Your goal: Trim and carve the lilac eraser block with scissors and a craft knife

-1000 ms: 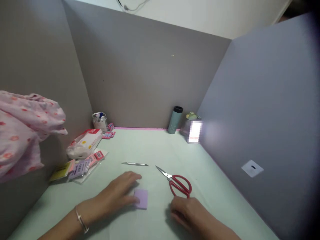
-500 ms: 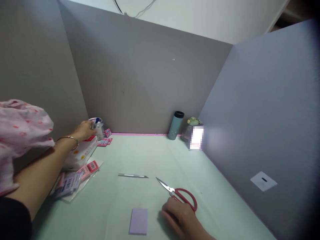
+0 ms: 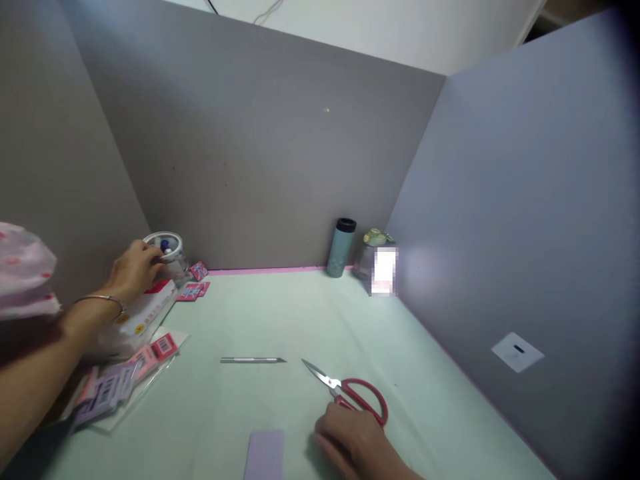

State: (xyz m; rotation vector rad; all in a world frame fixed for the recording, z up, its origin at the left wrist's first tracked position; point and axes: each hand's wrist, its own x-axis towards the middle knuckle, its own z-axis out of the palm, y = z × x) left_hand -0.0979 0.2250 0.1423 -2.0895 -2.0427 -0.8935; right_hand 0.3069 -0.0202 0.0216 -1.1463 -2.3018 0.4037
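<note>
My left hand [image 3: 133,270] reaches to the clear jar [image 3: 175,267] at the back left, its bent fingers closed at the rim. The jar's edge and my own fingers hide whatever they pinch. Small blue and white items show inside the jar. My right hand [image 3: 355,437] rests on the table with its fingers curled together, and no held thing shows. It overlaps the lower handle of the red-handled scissors [image 3: 367,393], whose blades point away to the left. A craft knife [image 3: 254,360] lies left of the scissors. A lilac rectangular pad [image 3: 265,457] lies at the front edge of view.
Below my left forearm are a white packet [image 3: 145,313] and bagged purple and pink packs [image 3: 107,390]. Small pink packets [image 3: 193,291] lie beside the jar. A teal tumbler [image 3: 341,250] and a container with a green top [image 3: 365,260] stand at the back right. Grey panels [image 3: 270,153] enclose the table.
The view has turned slightly and the scene has shifted left. My left hand has drawn a little leftward from the jar, so more of its rim shows. My right hand stays by the scissors.
</note>
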